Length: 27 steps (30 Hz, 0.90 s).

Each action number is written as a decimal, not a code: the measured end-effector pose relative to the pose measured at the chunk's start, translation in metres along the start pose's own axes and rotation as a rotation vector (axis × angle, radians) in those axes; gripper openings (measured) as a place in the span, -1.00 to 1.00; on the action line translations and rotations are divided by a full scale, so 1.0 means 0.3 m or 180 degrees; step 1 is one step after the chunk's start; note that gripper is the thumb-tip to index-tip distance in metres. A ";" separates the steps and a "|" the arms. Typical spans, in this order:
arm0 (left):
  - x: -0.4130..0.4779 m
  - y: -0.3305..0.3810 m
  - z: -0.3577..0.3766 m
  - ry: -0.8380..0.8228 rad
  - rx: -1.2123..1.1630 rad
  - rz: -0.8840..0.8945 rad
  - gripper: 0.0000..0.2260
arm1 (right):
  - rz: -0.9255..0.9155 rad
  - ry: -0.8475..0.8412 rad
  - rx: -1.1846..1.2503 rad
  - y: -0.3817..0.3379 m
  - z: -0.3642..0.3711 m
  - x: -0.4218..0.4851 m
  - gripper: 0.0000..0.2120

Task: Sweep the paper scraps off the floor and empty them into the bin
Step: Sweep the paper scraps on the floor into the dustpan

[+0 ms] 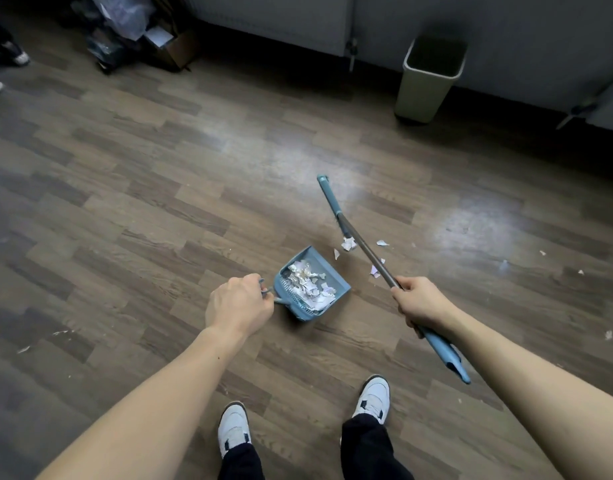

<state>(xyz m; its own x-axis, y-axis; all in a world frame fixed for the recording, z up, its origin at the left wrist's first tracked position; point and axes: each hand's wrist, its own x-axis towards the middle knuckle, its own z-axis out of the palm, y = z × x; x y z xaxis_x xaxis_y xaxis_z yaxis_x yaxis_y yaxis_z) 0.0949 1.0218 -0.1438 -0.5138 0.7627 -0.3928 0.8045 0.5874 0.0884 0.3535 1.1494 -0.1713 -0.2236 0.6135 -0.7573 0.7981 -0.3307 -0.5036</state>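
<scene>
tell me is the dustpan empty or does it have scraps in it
Not empty: a heap of white paper scraps lies in the blue dustpan, held by the left hand.

No writing, brand, number or sign can be read anywhere in this view. The paper scraps (310,284) heaped in the blue dustpan (336,277) carry faint marks — too small and blurred to make out as letters. The grey bin (428,88) by the wall, the broom (358,247) and the white shoes (234,427) show plain surfaces — no legible label on any of them.
</scene>
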 end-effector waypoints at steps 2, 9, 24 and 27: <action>0.009 0.047 0.004 -0.0015 0.0017 -0.0034 -0.82 | -0.0059 0.0010 -0.0120 -0.001 -0.070 0.038 -0.77; 0.069 0.169 0.052 -0.0105 0.0104 -0.0151 -0.77 | -0.0083 0.0079 -0.0745 0.017 -0.187 0.224 -0.79; 0.121 0.117 0.058 -0.0169 0.0106 -0.0340 -0.81 | -0.0008 -0.0449 -0.1369 0.082 -0.060 0.315 -0.84; 0.112 0.109 0.059 -0.0148 0.0096 -0.0306 -0.83 | -0.0080 -0.0643 -0.1272 0.087 -0.045 0.240 -0.78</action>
<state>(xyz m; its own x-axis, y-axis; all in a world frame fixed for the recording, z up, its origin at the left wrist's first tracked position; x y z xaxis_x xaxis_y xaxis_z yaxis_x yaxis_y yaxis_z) 0.1092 1.0618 -0.1702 -0.5751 0.6894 -0.4404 0.7611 0.6483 0.0210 0.3658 1.1946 -0.2334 -0.3187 0.4522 -0.8330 0.9357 0.0097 -0.3527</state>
